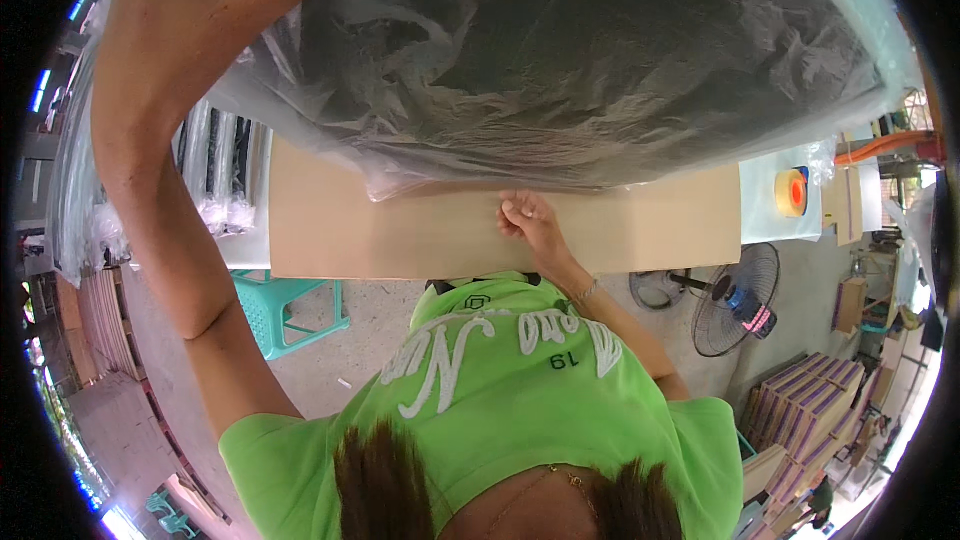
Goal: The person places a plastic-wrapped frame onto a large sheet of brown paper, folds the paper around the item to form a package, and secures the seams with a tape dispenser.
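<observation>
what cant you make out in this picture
All in the head view:
Left fingertips: cut off by the top edge, where the left arm runs out.
Right palm: hidden because the right hand is curled; whether it holds anything small is unclear.
Plastic-wrapped dark bundle: far side cut off by the top edge; contents obscured by creased wrap.
Cardboard sheet: far part hidden behind the bundle.

Clear plastic film is wrinkling and gleaming over a dark surface. Brown cardboard is looking matt and smooth. The teal stool is showing moulded plastic, the tape roll a smooth face, the green shirt soft matt cloth, the floor dull, concrete-like grey.
</observation>
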Motion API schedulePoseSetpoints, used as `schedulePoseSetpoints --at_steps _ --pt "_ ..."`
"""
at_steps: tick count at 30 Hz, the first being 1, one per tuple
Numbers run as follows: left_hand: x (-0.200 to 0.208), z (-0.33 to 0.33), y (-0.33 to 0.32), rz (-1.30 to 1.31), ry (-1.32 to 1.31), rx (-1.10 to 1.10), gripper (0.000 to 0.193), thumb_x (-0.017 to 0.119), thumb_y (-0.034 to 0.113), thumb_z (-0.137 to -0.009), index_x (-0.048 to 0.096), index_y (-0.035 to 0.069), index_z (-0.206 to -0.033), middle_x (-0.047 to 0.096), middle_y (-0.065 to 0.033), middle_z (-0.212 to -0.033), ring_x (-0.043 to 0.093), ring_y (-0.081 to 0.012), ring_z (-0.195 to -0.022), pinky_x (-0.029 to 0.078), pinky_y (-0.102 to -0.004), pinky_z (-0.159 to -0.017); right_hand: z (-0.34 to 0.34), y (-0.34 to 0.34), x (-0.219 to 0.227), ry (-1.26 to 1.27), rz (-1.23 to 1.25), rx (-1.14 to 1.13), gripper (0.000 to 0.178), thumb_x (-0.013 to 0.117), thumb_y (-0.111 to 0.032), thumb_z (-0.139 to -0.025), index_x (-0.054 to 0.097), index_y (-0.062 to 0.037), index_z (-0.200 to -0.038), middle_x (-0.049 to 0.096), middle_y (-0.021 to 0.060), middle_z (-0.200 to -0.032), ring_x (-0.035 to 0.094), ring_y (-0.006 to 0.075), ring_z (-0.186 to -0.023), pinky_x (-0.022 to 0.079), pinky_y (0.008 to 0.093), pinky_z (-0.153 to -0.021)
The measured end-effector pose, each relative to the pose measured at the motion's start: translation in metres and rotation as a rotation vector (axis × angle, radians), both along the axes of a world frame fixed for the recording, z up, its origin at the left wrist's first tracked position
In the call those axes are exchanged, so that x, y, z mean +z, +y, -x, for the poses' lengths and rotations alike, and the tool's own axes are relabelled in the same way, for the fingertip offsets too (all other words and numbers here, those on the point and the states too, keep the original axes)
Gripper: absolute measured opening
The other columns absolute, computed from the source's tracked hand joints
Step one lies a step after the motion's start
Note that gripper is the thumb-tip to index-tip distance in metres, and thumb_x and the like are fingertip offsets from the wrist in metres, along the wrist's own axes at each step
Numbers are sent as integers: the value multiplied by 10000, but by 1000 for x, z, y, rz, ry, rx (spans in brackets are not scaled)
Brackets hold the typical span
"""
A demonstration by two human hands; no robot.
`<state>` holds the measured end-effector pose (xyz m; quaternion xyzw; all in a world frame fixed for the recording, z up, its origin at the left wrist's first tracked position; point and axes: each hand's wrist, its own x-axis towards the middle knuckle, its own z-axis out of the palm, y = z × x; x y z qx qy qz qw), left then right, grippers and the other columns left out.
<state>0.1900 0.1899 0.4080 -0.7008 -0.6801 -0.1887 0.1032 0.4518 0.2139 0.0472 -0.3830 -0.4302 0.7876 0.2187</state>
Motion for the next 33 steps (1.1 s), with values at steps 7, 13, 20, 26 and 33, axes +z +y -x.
schedulePoseSetpoints --at_steps 7,13,20,26,33 --pt "-1 -4 0 -36 -55 -70 624 627 568 -784 602 80 -1173 630 -132 -1040 608 -238 -931 460 -347 -823 61 -10 -17 442 746 -462 160 633 -189 -890 531 -121 -992 562 36 -994 522 162 -985 442 320 -848" --pt "8 -9 2 -84 -133 -148 634 644 580 -763 623 69 -1137 648 -126 -981 619 -228 -876 466 -337 -784 58 -46 -70 116 266 -481 166 630 -197 -892 512 -81 -893 573 50 -781 563 133 -647 455 269 -560" --pt "20 -17 3 -117 -244 -243 646 663 595 -738 648 57 -1094 669 -118 -913 632 -215 -812 473 -326 -739 33 -57 -56 -147 17 -449 203 616 -205 -895 506 -43 -841 539 48 -584 467 122 -390 362 252 -371" --pt "22 -23 3 -150 -275 -301 657 680 607 -717 669 46 -1058 687 -112 -854 642 -204 -757 480 -316 -701 21 -37 -22 -575 -444 151 206 648 -190 -861 545 -13 -839 582 74 -611 503 130 -420 390 279 -408" --pt "-6 -10 12 -468 -14 -406 678 667 612 -724 662 24 -1061 689 -103 -828 644 -196 -716 485 -315 -665 120 -49 42 -535 -1680 45 340 547 -212 -837 553 -200 -1177 527 117 -1241 498 292 -1071 389 417 -900"
